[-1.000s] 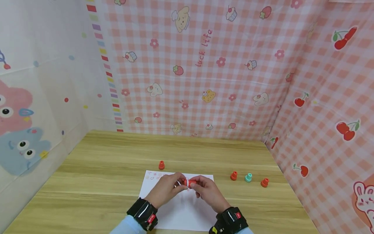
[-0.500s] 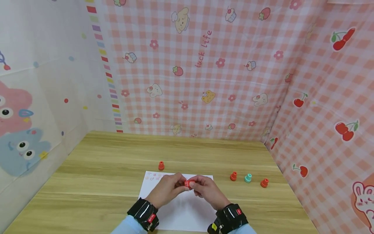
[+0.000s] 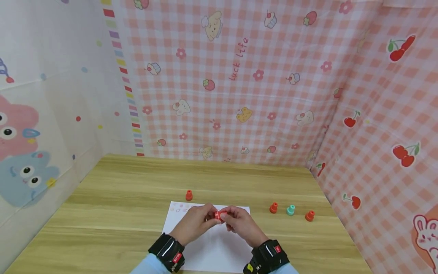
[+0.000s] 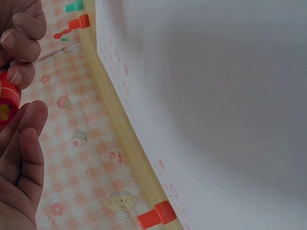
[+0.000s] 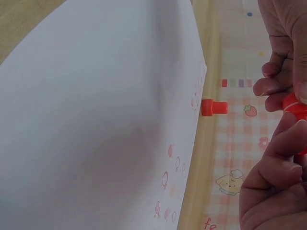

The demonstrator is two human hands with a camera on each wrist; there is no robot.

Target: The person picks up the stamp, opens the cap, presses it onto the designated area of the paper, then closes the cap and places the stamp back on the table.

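Note:
Between the fingertips of both hands sits a small red toy stamp, lying sideways above the paper. My left hand pinches its left end, and my right hand pinches its right end. A thin white line rings the stamp. In the left wrist view, the stamp shows an end with a small yellow picture. Fingers cover much of it in the right wrist view. Below the hands lies a white sheet of paper, with small pink and red prints along its far edge.
A red stamp stands just beyond the paper's far left corner. To the right stand another red stamp, a teal stamp and one more red stamp. Patterned cloth walls border the wooden table.
A white band between the two red parts of the held stamp was wide a second ago and is now a thin line: the parts have come together. The hands have hardly moved.

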